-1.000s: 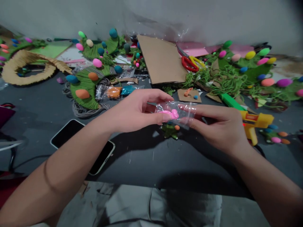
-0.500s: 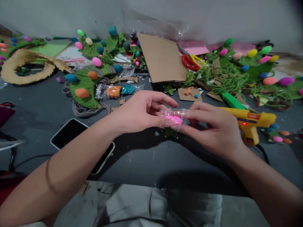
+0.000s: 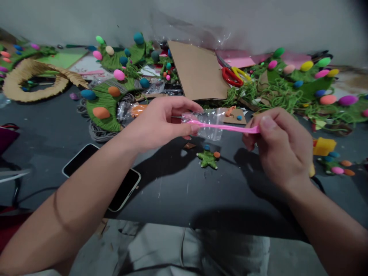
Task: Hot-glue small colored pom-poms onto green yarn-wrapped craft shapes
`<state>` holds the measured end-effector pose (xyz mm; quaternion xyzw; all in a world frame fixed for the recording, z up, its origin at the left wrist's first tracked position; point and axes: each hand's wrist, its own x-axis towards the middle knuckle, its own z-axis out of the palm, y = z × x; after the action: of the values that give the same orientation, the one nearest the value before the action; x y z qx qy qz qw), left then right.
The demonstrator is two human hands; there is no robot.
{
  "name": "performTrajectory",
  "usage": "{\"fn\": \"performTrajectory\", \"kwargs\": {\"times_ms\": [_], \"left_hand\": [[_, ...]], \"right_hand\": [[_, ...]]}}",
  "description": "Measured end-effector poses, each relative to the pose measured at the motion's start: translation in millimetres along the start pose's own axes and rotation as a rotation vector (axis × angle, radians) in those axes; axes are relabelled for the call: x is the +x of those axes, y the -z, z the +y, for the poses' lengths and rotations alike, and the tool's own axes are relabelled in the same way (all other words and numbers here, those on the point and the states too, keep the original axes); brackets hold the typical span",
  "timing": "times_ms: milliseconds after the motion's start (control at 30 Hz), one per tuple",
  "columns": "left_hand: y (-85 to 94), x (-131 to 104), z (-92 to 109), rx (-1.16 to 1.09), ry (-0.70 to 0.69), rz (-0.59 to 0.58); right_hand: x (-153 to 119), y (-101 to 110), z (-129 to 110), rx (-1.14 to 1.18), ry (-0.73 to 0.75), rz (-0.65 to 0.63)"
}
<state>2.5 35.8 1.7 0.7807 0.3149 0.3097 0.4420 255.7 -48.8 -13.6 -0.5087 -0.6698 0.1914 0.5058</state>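
My left hand (image 3: 169, 120) pinches a small clear plastic bag (image 3: 214, 134) with pink modelling clay inside its closed end. A long strand of pink clay (image 3: 227, 127) stretches out of the bag's mouth to the right. Its far end is gripped between the thumb and fingers of my right hand (image 3: 280, 143). Below the bag, on the dark table, lies a green yarn-wrapped star (image 3: 207, 159) with a blue and an orange ball on its tips. Partly behind my right hand is a yellow glue gun (image 3: 324, 147).
A phone (image 3: 83, 159) lies by my left forearm. Behind are a green wrapped shape with coloured balls (image 3: 106, 109), a bag of orange clay (image 3: 138, 110), a cardboard sheet (image 3: 198, 73), red-handled scissors (image 3: 231, 76), green yarn (image 3: 264, 96) and a tan wrapped ring (image 3: 14, 86).
My right hand has moved right, away from the bag, drawing the pink clay into a long strand. The green star has come into fuller view, while the glue gun is now mostly covered.
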Motion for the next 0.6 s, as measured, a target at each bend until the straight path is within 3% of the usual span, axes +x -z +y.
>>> {"fn": "performTrajectory", "kwargs": {"times_ms": [200, 367, 600], "left_hand": [[-1.4, -1, -1, -0.03, 0.032, -0.017], [-0.4, -2, -4, 0.021, -0.025, -0.004], [0.1, -1, -2, 0.013, 0.013, 0.034]], "right_hand": [[5, 3, -5, -0.079, 0.013, 0.006], [8, 9, -1, -0.09, 0.097, -0.157], [7, 10, -2, -0.133, -0.011, -0.143]]}}
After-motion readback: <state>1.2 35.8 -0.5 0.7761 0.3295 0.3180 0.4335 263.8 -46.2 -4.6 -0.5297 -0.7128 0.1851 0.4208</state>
